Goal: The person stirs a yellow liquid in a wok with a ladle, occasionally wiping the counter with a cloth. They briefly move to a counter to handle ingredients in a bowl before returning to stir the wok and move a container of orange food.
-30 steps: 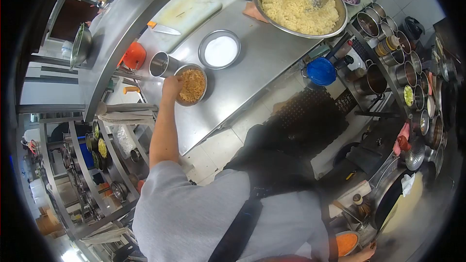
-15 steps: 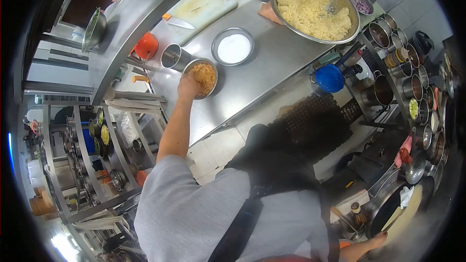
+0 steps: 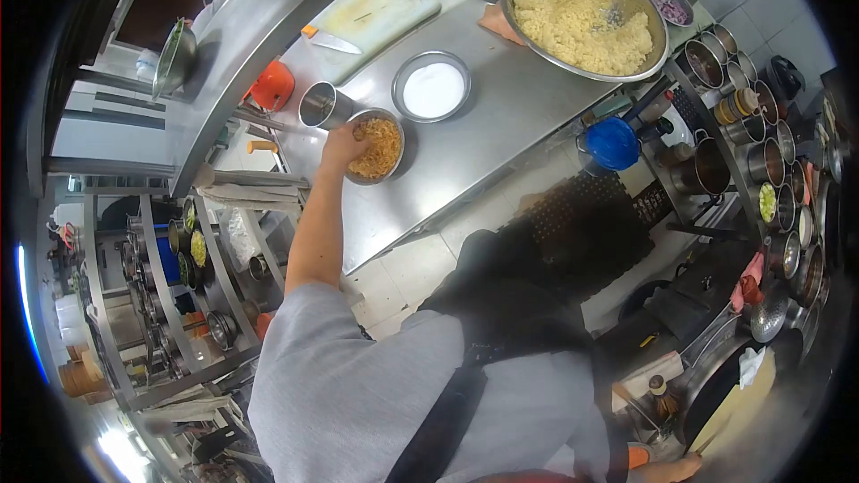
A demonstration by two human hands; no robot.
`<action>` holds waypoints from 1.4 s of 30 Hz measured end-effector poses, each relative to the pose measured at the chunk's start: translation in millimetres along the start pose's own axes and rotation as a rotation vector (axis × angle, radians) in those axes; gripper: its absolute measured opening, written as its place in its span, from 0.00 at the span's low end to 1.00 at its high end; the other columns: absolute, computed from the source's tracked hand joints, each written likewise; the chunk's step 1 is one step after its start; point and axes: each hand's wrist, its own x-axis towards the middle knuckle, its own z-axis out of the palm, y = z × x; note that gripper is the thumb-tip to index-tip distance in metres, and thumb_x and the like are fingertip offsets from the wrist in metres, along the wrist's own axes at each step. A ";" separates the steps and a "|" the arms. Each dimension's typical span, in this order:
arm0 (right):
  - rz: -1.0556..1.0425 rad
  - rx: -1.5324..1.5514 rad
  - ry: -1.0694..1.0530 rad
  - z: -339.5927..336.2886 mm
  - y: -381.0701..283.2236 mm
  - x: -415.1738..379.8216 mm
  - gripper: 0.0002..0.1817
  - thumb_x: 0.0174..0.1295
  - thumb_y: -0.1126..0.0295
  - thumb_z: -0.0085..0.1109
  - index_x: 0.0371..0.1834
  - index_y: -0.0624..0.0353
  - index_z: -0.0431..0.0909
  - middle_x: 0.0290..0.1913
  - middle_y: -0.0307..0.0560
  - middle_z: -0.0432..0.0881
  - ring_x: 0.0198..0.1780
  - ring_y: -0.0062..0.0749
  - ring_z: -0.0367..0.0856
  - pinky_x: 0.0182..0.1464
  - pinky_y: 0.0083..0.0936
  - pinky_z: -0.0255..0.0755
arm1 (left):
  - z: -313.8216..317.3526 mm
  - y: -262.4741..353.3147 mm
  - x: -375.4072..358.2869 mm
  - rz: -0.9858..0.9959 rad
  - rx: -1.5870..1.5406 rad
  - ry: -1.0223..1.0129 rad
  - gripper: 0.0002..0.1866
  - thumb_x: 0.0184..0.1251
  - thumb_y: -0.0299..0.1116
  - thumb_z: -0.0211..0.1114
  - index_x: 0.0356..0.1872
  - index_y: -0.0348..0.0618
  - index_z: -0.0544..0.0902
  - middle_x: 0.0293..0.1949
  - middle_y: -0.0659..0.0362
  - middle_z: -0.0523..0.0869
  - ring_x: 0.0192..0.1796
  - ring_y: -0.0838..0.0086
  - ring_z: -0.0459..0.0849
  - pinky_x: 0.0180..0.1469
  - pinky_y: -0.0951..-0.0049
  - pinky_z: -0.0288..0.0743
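Note:
My left hand (image 3: 343, 145) is at the left rim of a metal bowl (image 3: 400, 157) of orange-brown shreds (image 3: 378, 147). Its fingers curl together over the shreds; what they pinch is hidden. Beside this bowl stand a tall metal container (image 3: 324, 105) and a metal bowl (image 3: 400, 105) of white powder or grains (image 3: 434, 89). At the lower right, my right hand (image 3: 677, 469) is by the near edge of a large dark wok (image 3: 711, 404) with a pale yellow sheet (image 3: 741, 402) in it. Its fingers look closed, but steam and the frame edge obscure their hold.
A large metal bowl (image 3: 664, 46) holds yellow crumbly food. A knife (image 3: 335, 42) lies by the cutting board (image 3: 385, 2). Blue container (image 3: 612, 144) and pots line the right. A white cloth (image 3: 750, 366) rests at the wok's rim. Shelves with pans stand at left.
My left hand has drawn back from the middle of the shreds to the bowl's left rim. My right hand has shifted slightly down and left in view.

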 end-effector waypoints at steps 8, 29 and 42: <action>-0.031 -0.127 0.158 -94.4 -85.5 -131.4 0.15 0.61 0.66 0.58 0.42 0.66 0.86 0.39 0.59 0.87 0.37 0.53 0.85 0.41 0.40 0.78 | 20.6 29.9 -2.5 0.011 0.165 -0.121 0.18 0.54 0.48 0.70 0.45 0.55 0.88 0.46 0.52 0.87 0.56 0.56 0.82 0.59 0.56 0.76; 0.048 -0.191 -0.129 -32.3 -93.5 -23.5 0.24 0.70 0.55 0.48 0.60 0.58 0.79 0.53 0.56 0.84 0.55 0.55 0.80 0.57 0.43 0.72 | -5.5 20.1 -6.6 -0.001 0.231 -0.136 0.14 0.55 0.42 0.67 0.39 0.49 0.89 0.37 0.49 0.89 0.43 0.55 0.87 0.50 0.57 0.80; 0.141 -0.267 -0.131 12.7 -92.9 49.0 0.24 0.70 0.54 0.43 0.55 0.59 0.81 0.53 0.60 0.83 0.53 0.59 0.80 0.55 0.49 0.73 | 29.6 11.2 20.8 0.128 0.143 0.203 0.10 0.58 0.36 0.64 0.37 0.47 0.88 0.38 0.47 0.86 0.46 0.52 0.85 0.51 0.55 0.79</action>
